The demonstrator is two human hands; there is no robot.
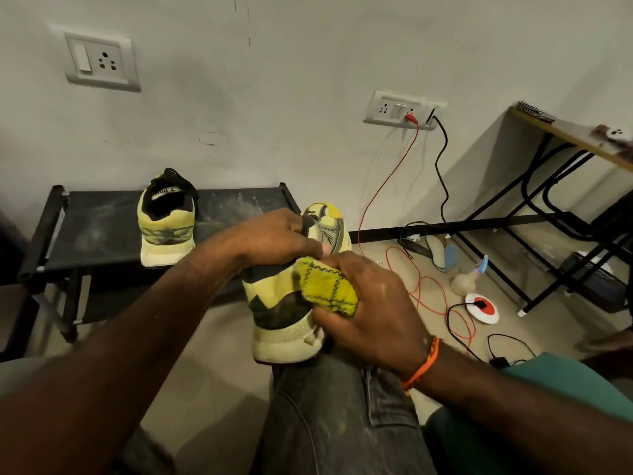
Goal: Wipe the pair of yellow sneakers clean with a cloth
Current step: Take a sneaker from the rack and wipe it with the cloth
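One yellow sneaker (pixel 279 320) rests heel-down on my knee in the middle of the view, its sole turned toward me. My left hand (pixel 274 240) grips its upper from above, fingers curled round the tongue area. My right hand (pixel 370 303) holds a bunched yellow cloth (pixel 325 289) with dark stitching and presses it against the sneaker's right side near the heel. The second yellow sneaker (pixel 166 222) stands on the black shoe rack (pixel 102 231) to the left, its heel facing me.
Red and black cables (pixel 428 286) trail from a wall socket (pixel 400 109) across the floor at right, by a round white plug board (pixel 481 308), a small bottle (pixel 464 282) and insoles. A metal-framed desk (pixel 565 138) stands at far right.
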